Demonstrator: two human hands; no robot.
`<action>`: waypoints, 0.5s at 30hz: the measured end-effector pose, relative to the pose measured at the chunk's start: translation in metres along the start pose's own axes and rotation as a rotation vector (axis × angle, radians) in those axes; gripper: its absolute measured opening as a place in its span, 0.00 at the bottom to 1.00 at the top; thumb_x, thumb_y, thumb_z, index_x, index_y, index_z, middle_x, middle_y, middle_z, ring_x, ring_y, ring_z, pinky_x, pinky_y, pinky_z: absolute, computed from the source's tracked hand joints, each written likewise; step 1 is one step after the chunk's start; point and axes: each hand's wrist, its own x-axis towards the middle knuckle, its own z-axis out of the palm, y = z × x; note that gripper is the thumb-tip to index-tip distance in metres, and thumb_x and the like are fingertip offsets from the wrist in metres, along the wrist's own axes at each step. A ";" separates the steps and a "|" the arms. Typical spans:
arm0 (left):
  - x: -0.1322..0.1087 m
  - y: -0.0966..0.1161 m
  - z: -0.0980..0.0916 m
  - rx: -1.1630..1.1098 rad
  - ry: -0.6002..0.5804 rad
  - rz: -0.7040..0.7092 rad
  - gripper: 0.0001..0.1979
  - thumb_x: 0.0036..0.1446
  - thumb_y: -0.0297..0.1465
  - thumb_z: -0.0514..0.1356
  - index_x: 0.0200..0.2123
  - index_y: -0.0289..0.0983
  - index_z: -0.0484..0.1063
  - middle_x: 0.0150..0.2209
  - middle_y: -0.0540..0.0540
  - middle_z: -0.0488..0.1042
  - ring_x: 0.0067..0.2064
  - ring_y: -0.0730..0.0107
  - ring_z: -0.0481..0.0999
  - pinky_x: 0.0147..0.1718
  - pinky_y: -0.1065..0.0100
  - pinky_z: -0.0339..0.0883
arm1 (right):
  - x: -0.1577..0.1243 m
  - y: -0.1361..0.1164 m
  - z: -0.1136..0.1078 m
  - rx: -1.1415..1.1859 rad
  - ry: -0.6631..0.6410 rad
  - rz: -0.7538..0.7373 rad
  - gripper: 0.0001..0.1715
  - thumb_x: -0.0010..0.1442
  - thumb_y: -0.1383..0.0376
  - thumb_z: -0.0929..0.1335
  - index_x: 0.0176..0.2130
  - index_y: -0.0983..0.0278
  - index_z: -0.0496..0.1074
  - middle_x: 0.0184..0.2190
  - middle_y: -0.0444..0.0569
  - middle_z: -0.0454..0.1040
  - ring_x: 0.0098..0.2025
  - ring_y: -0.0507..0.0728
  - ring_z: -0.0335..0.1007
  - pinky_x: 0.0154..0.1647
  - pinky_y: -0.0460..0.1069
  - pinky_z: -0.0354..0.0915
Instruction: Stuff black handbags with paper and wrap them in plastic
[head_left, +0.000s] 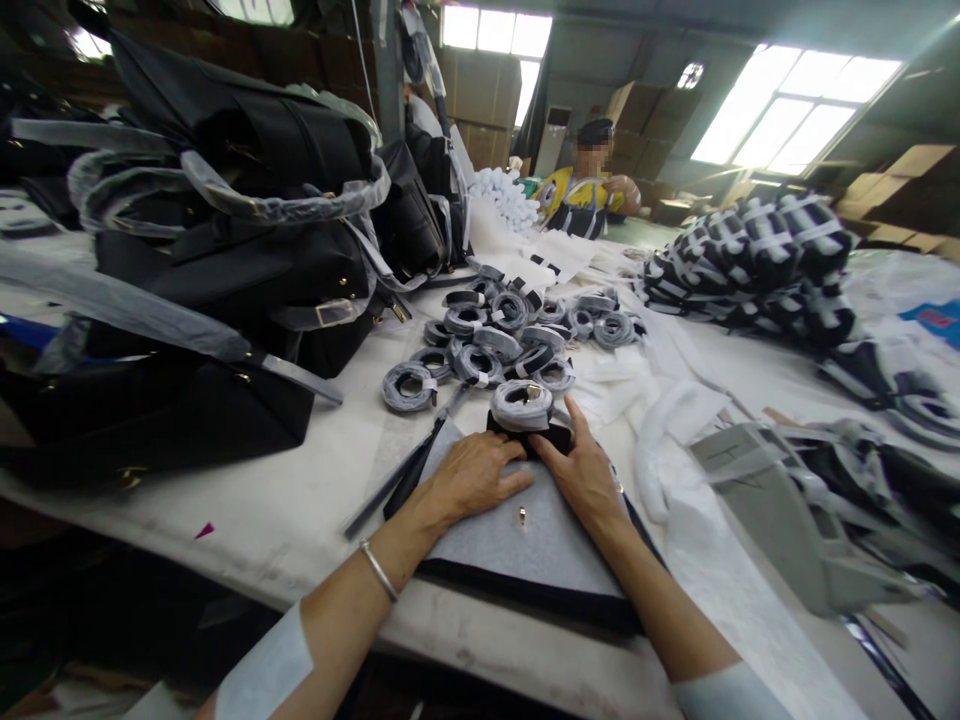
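Note:
In front of me on the table lies a flat black bag [525, 585], largely covered by a pale grey-white sheet [480, 545]. A small gold clasp [522, 515] shows through the sheet's middle. My left hand [476, 478] rests flat on the sheet, fingertips near a black flap [555, 437] at the far edge, thumb out to the side. My right hand [585, 475] lies at the right of that edge, thumb touching the flap and forefinger stretched away from it; its other fingers are partly hidden. Just beyond, a wrapped coiled strap [517, 407] sits against the flap.
Several wrapped strap coils [480, 362] are heaped ahead. Black bags with wrapped handles [247, 270] are piled at left. At right are a stack of black-and-white bundles [750, 250], a grey panel [780, 510] and white wrapping [697, 540]. A person [581, 195] in yellow is across the table.

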 end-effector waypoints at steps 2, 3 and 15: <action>0.001 0.000 0.000 0.016 -0.004 0.005 0.12 0.62 0.41 0.60 0.45 0.42 0.75 0.42 0.47 0.77 0.45 0.60 0.76 0.46 0.63 0.68 | -0.002 0.000 0.002 -0.076 -0.015 -0.046 0.49 0.59 0.57 0.68 0.71 0.60 0.44 0.58 0.58 0.71 0.54 0.67 0.72 0.51 0.60 0.67; 0.001 0.001 0.001 0.022 -0.006 0.009 0.11 0.62 0.41 0.60 0.44 0.42 0.75 0.40 0.47 0.77 0.44 0.61 0.76 0.45 0.63 0.68 | -0.002 0.000 0.001 -0.112 -0.034 -0.083 0.49 0.60 0.59 0.67 0.72 0.59 0.43 0.59 0.58 0.70 0.53 0.67 0.72 0.50 0.59 0.67; 0.000 -0.005 0.005 0.015 -0.007 0.028 0.13 0.63 0.43 0.60 0.45 0.43 0.76 0.40 0.49 0.75 0.44 0.62 0.74 0.44 0.64 0.66 | 0.063 -0.045 -0.031 -0.639 -0.404 -0.274 0.30 0.57 0.64 0.71 0.59 0.59 0.67 0.57 0.57 0.70 0.54 0.66 0.70 0.48 0.55 0.65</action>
